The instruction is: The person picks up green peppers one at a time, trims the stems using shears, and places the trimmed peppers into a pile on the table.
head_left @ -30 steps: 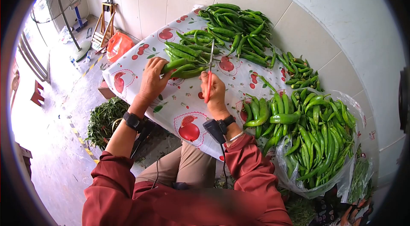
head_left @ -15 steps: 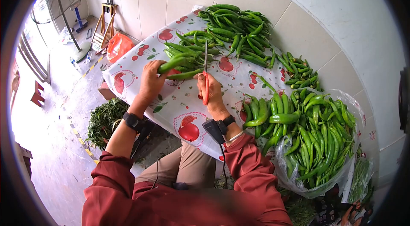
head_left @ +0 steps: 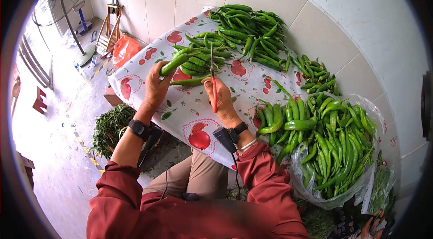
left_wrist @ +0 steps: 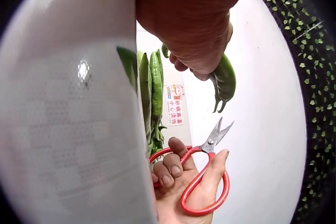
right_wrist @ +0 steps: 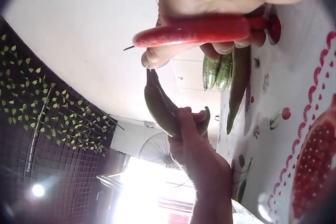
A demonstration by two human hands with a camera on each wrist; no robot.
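Note:
My left hand grips a long green chili pepper by its near end, raised over the tablecloth. In the left wrist view two thin stems show at the far end of the held green pepper. My right hand holds red-handled scissors, fingers through the loops. Their blades stand apart, a short way from the stems, in the left wrist view. One loose pepper lies on the cloth between the hands. Beyond it rests a small row of peppers.
A large pepper heap covers the table's far end. At the right, a clear plastic bag bulges with peppers. Small pieces lie along the wall. A leafy green pile stands on the floor left of the patterned tablecloth.
My left hand has drawn back slightly leftward with the pepper, turning it up away from the row. The scissors have shifted left along with my right hand.

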